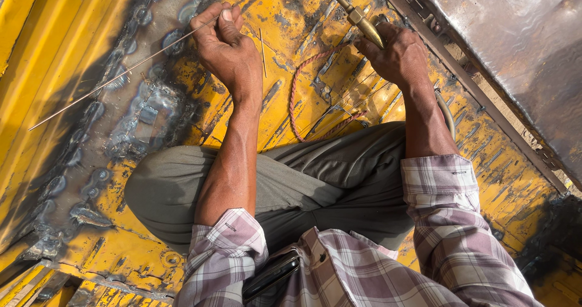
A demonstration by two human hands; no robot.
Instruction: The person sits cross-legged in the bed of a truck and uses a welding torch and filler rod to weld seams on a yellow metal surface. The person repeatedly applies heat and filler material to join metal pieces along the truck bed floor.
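The thin, straight metal filler rod (115, 80) runs toward 8 o'clock from the left hand (225, 49), fingertips pinched shut on its upper end. It appears light and springy. The right hand (394, 52) is clamped around the brass torch (357, 16) above the scorched yellow steel panel (291, 22).

Metal repair workshop: scorched yellow sheet metal (303, 16) with rough weld beads (139, 113) at nine o'clock, brass torch (357, 16) at one o'clock, filler rod (115, 80) at ten.
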